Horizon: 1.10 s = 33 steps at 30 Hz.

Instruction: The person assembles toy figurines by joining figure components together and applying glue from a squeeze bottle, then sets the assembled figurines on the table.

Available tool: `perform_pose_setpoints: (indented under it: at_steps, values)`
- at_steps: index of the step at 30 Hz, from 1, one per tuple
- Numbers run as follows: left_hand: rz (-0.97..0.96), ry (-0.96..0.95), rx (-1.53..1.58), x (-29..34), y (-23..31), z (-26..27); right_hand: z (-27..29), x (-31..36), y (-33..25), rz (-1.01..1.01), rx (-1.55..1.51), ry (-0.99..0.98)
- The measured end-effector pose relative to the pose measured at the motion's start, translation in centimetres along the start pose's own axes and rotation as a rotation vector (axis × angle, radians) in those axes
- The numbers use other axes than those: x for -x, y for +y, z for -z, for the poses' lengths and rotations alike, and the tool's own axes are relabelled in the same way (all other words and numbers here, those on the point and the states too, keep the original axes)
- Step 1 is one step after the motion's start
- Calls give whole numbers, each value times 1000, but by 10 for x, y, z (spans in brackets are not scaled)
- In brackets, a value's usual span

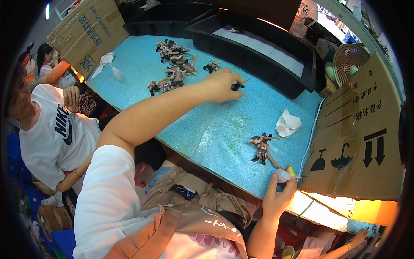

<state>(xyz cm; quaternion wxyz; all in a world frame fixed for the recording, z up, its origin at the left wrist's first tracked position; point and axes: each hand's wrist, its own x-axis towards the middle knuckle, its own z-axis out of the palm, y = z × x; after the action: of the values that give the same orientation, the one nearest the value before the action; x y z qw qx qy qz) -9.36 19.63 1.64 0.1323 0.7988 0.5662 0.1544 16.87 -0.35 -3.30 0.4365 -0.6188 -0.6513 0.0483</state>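
left hand (221,86) pinching small dark plastic piece (236,86) at far centre of speckled blue tabletop (207,129), right hand (278,196) gripping white bulb-shaped bottle (281,176) at near right, brown-and-black toy figure (261,147) lying nearby

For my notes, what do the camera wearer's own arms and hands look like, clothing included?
A loose white sleeve ends near the left elbow; the forearm below is bare. The left hand and right hand are ungloved. A yellow cover wraps one right finger; a yellowish patch on the left is unclear. No right sleeve is distinguishable.
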Motion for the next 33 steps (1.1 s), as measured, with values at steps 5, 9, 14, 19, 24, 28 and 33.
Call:
perform_pose_setpoints:
  at_steps: [5, 9, 14, 19, 24, 28, 33]
  values:
    - [27, 88, 224, -65, 24, -13, 1, 4, 0, -28, -19, 27]
    - [-19, 146, 224, -110, 36, -30, 3, 7, 3, 27, 106, -9]
    - [111, 300, 442, -152, 24, -52, -6, 3, -4, 38, 94, 23]
    - [167, 181, 950, -125, 44, -49, -1, 10, 5, -9, -54, 97]
    - [219, -173, 1704, 13, 54, -20, -3, 15, 7, 69, -27, 131]
    - [296, -279, 1913, 93, 82, -11, 6, 25, 7, -148, -323, 158]
    - [362, -680, 2197, 133, 105, -32, 27, 23, -34, -254, -1182, -15]
